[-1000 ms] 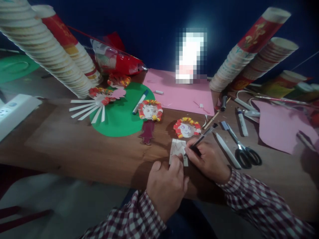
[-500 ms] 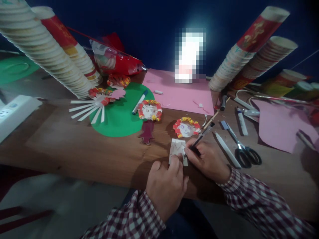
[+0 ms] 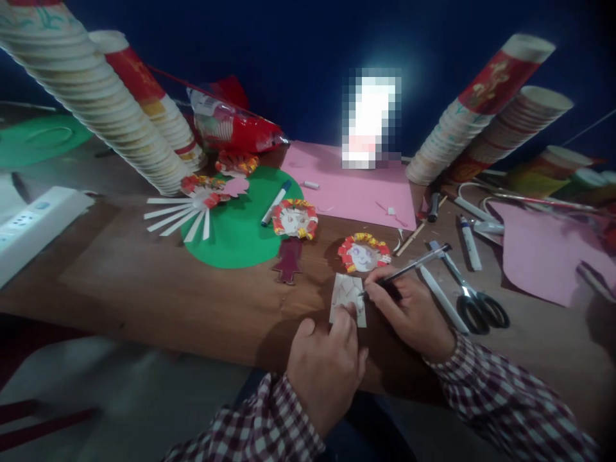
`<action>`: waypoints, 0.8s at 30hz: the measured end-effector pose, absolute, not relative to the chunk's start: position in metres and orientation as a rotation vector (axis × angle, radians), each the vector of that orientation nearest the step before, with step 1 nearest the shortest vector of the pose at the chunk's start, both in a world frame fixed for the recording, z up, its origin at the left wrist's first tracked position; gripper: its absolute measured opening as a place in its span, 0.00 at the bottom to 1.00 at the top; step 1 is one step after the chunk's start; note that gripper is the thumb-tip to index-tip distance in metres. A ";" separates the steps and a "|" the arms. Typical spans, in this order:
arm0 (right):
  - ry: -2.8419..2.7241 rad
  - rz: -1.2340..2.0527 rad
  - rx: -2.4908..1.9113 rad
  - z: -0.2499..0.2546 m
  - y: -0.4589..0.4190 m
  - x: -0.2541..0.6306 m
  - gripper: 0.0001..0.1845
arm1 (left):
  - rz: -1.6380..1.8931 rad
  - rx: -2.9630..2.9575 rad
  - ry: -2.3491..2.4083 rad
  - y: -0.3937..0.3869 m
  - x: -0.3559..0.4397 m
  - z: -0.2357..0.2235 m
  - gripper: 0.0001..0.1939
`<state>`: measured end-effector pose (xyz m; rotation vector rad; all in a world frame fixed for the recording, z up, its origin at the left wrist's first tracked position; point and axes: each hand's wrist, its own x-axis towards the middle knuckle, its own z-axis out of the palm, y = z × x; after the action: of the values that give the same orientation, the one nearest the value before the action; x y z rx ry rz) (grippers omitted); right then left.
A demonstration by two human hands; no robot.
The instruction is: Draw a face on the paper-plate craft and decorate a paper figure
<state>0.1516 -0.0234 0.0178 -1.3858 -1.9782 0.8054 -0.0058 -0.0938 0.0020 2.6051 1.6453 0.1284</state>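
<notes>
My right hand point(image 3: 409, 311) is closed round a pen point(image 3: 421, 260). The pen's tip meets the right part of a small piece of white paper point(image 3: 347, 289), which carries thin drawn lines. With bent fingers, my left hand point(image 3: 330, 362) presses the paper's lower part onto the table and covers some of it. Just beyond the paper lies a round paper face point(image 3: 363, 255) with a red and yellow frill. Left of it is a similar face point(image 3: 294, 221), with a dark maroon cutout point(image 3: 287, 260) below it.
Scissors point(image 3: 474, 305) and a white marker point(image 3: 443, 298) lie right of my right hand. Green paper point(image 3: 235, 247) and pink paper point(image 3: 332, 186) lie farther back. Tall stacks of paper cups stand left point(image 3: 120, 109) and right point(image 3: 462, 125). A power strip point(image 3: 41, 224) is at far left.
The pen has tipped over to the right, and its point sits slightly higher on the paper. My left hand keeps its place on the paper. The whole view has shifted slightly.
</notes>
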 end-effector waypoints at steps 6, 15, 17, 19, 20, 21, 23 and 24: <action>-2.091 0.787 -1.301 0.022 -0.021 0.139 0.06 | 0.161 2.604 1.646 -0.096 -0.006 0.000 0.20; -2.088 0.889 -1.341 0.004 -0.018 0.133 0.08 | 0.193 2.599 1.683 -0.095 -0.004 0.001 0.23; -2.107 0.876 -1.337 0.004 -0.019 0.133 0.08 | 0.194 2.595 1.679 -0.096 -0.004 0.001 0.22; -2.120 0.851 -1.335 0.005 -0.019 0.133 0.08 | 0.192 2.591 1.676 -0.097 -0.004 0.000 0.21; -2.123 0.847 -1.335 0.005 -0.019 0.133 0.08 | 0.195 2.589 1.680 -0.097 -0.004 0.000 0.21; -2.122 0.852 -1.335 0.005 -0.019 0.132 0.08 | 0.199 2.586 1.687 -0.097 -0.004 0.000 0.21; -2.119 0.865 -1.335 0.005 -0.019 0.132 0.08 | 0.205 2.587 1.687 -0.097 -0.004 -0.001 0.21; -2.119 0.866 -1.333 0.005 -0.019 0.132 0.08 | 0.206 2.589 1.685 -0.096 -0.004 -0.001 0.21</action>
<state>0.1325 -0.0185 0.0048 -1.3332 -2.1186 0.8663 -0.0037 -0.0964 -0.0010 2.5890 1.6855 0.2065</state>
